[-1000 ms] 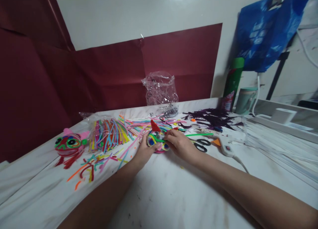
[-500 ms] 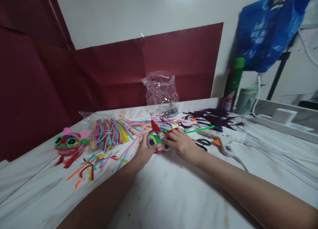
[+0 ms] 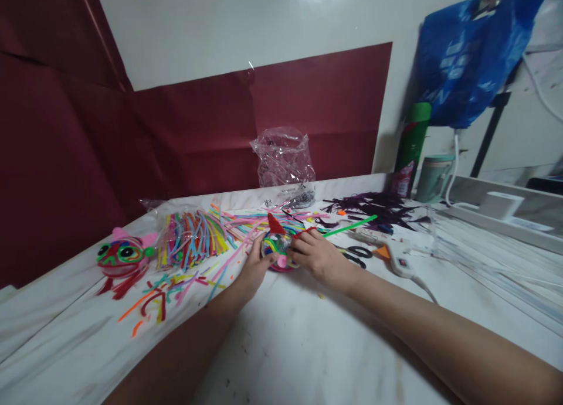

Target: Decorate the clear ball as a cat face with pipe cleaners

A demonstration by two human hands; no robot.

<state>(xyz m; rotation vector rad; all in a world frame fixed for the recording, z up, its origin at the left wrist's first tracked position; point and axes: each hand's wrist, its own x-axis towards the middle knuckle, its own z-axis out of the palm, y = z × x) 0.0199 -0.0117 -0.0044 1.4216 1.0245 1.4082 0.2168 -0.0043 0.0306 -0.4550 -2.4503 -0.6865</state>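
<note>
On the table (image 3: 281, 340), the left hand (image 3: 255, 268) is gripping the toy (image 3: 281, 262); the right hand (image 3: 319, 258) is resting against its right side, hold hidden. Uneven pressing could be twisting the toy loose. Right of the toy, a green stem (image 3: 350, 226) is jutting out, and scissors (image 3: 357, 257) are obstructing that wrist.

My feed is dim, with glare high on the white wall (image 3: 325, 24). A soft shadow lies on the bench (image 3: 281, 346) below the right forearm (image 3: 440, 330); edges stretch, the red sheet (image 3: 193, 135) darkens leftward, and detail softens around my right grip (image 3: 320, 259).
</note>
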